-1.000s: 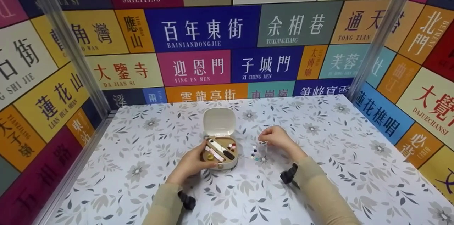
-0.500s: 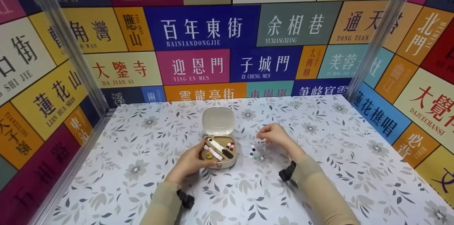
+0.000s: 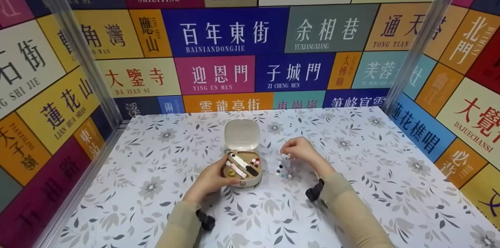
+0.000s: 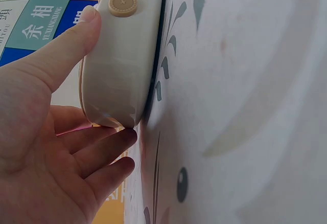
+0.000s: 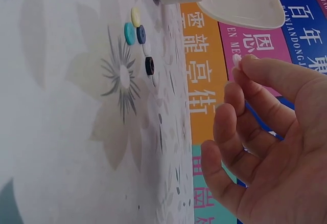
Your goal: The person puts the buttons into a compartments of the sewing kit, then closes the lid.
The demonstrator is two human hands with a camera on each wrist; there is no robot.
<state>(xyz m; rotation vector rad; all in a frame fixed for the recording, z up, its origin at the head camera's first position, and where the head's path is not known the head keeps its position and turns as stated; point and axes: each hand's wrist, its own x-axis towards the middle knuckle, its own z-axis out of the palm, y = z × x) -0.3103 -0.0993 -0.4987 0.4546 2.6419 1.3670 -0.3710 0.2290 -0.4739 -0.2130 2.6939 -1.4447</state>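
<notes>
Near the middle of the desk [image 3: 351, 185], an open sewing kit case [image 3: 243, 170] is gripped by the left hand [image 3: 209, 181]. A small white button [image 5: 236, 59] is pinched by the right hand [image 3: 300, 149] above several buttons [image 3: 279, 169] already laid out beside the case; more items remain inside.

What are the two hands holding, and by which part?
The left hand grips the open sewing box by its base's side; the right hand pinches a small white button at its fingertips.
</notes>
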